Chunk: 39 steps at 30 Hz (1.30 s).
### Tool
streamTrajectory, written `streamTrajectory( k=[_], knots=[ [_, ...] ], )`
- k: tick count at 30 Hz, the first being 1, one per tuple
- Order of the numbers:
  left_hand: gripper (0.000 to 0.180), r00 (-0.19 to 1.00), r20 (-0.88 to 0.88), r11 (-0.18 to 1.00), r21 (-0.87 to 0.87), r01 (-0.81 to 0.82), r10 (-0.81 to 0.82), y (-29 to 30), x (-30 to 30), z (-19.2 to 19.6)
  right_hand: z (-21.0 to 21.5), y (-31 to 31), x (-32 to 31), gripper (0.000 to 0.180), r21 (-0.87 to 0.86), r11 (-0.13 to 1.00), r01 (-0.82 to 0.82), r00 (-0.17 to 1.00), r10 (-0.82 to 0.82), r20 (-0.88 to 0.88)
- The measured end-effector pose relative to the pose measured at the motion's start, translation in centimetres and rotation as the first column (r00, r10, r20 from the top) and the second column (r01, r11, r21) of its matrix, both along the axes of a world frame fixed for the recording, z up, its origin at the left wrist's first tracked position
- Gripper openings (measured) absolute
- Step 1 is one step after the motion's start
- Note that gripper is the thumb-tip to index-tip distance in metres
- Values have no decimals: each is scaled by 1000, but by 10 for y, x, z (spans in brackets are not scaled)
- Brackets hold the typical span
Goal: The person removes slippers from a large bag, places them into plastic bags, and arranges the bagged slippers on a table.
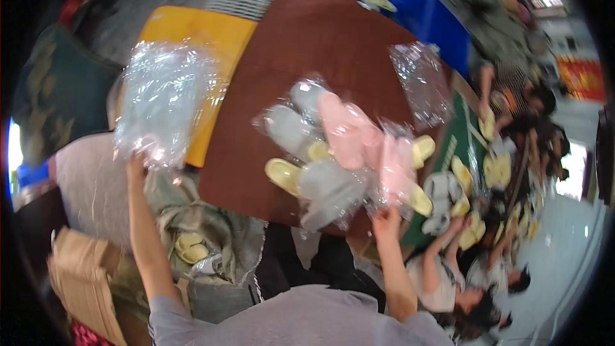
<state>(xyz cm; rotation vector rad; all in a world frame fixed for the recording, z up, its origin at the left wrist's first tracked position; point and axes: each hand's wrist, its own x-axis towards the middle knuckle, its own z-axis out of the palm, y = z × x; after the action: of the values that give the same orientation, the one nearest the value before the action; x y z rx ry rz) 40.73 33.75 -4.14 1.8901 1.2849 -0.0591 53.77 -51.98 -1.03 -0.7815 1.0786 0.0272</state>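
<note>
My left hand [138, 161] is at the near edge of a stack of clear plastic bags [166, 90], its fingers closed on that edge. With my right hand [386, 219] I grip the near end of a clear bag holding pink slippers [396, 166]. Beside it on the brown tabletop [320, 32] lie more pink slippers [346, 128], bagged grey slippers [333, 189] and loose pale yellow slippers [282, 176]. Some of these overlap, so parts of them are hidden.
A yellow board [198, 25] lies beneath the bags. Another clear bag [421, 83] rests at the table's right edge. Beyond are a blue bin [416, 6] and a green surface with slippers, where several people sit working. A cardboard box [83, 282] stands at lower left.
</note>
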Motion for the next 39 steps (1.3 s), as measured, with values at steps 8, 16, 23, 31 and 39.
streamTrajectory(
  k=[8, 16, 23, 31, 39],
  knots=[
    [36, 963, 88, 928, 304, 216, -254, -243, 85, 14, 83, 18, -12, 36, -19, 793, -609, 793, 609, 15],
    [51, 667, 345, 603, -286, 744, -660, -624, 169, 65, -36, -99, -17, 75, -204, 793, -574, 808, 508, -299],
    [46, 574, 218, 607, 135, 783, -789, -723, 217, 9, -85, -106, -10, 18, 206, 932, -297, 944, 320, -85],
    [33, 753, 282, 741, -174, 649, -594, -767, 179, 75, -1, -144, -36, 8, 160, 904, -396, 918, 389, 79],
    [39, 607, 498, 480, -373, 794, -619, -942, 240, 158, 100, -299, -10, 8, -169, 985, 26, 966, 18, 258]
  ],
)
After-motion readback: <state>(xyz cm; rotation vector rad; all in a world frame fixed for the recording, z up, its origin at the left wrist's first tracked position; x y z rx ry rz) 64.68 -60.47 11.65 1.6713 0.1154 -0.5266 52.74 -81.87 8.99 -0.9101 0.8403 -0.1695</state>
